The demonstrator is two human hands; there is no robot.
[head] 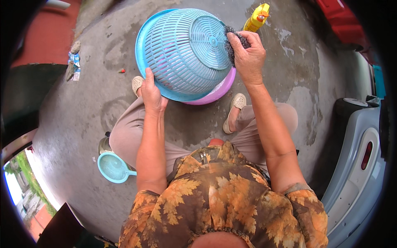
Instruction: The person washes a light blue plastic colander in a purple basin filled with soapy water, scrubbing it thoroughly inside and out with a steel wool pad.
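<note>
A blue slotted plastic basket is tilted, its round base turned up towards me and to the right. My left hand grips its rim at the lower left, thumb on the outer side. In my right hand is a dark metal scouring pad, pressed against the basket's side near the base. Beneath the basket stands a purple plastic basin, mostly hidden, with some whitish foam or water showing inside.
A yellow bottle with an orange cap stands on wet concrete beyond my right hand. A light-blue handled strainer lies to my left. Stones rest on a packet at far left. A grey-blue ride-on toy vehicle is on the right.
</note>
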